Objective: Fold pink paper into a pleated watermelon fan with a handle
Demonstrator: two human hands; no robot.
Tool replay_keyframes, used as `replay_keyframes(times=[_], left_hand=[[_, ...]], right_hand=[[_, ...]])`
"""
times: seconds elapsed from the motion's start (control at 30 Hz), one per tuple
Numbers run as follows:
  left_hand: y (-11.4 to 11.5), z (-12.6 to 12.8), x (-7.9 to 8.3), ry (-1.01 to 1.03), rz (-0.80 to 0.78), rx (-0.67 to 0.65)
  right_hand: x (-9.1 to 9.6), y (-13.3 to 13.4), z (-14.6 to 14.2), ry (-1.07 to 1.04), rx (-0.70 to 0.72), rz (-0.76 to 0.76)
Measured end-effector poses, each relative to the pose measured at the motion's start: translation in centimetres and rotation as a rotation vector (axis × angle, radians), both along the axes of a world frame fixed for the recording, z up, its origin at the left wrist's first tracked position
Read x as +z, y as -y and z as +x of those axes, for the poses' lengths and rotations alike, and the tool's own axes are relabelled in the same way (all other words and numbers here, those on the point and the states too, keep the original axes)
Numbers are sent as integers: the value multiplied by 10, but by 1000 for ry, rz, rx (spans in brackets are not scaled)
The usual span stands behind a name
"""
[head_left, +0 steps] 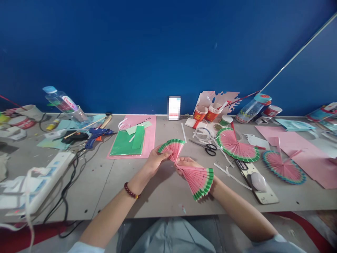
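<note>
Above the front of the table, both my hands hold a pleated paper fan (198,179), pink with dark seed marks and a green rim like a watermelon. It is pinched at the middle and spreads into two wings. My left hand (157,158) grips the upper left wing near the narrow centre, thumb on top. At the centre, my right hand (186,162) has its fingers closed round the folds, and the lower right wing covers part of that hand and wrist. A second watermelon fan (237,146) lies on the table to the right, near black-handled scissors (207,147).
To the left are a blue glue gun (98,135), a white power strip (44,182) with cables and a plastic bottle (65,103). Green paper (126,142) lies on a pink sheet. Rightward are paper cups (201,113), a phone (265,196) and a blue-rimmed fan (283,170).
</note>
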State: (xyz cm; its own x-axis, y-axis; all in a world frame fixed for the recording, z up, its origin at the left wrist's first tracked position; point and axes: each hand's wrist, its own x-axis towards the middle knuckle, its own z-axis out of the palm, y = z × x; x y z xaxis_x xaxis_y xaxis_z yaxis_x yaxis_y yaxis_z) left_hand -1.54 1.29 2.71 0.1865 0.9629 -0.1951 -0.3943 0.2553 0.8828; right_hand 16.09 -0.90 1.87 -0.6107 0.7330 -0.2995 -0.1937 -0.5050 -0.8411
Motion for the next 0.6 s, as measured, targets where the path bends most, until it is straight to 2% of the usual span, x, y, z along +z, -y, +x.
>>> replay_keyframes(times=[0.17,0.43,0.6], left_hand=[[0,1,-1,18,-17,-7],[2,1,0,20,-42,-22],[5,4,3,46,-43,-48]], right_hand=[[-3,1,0,-19,8,-10],[-20,-8,6,-84,112,-45],[-19,-10,8,-87,146,-53]])
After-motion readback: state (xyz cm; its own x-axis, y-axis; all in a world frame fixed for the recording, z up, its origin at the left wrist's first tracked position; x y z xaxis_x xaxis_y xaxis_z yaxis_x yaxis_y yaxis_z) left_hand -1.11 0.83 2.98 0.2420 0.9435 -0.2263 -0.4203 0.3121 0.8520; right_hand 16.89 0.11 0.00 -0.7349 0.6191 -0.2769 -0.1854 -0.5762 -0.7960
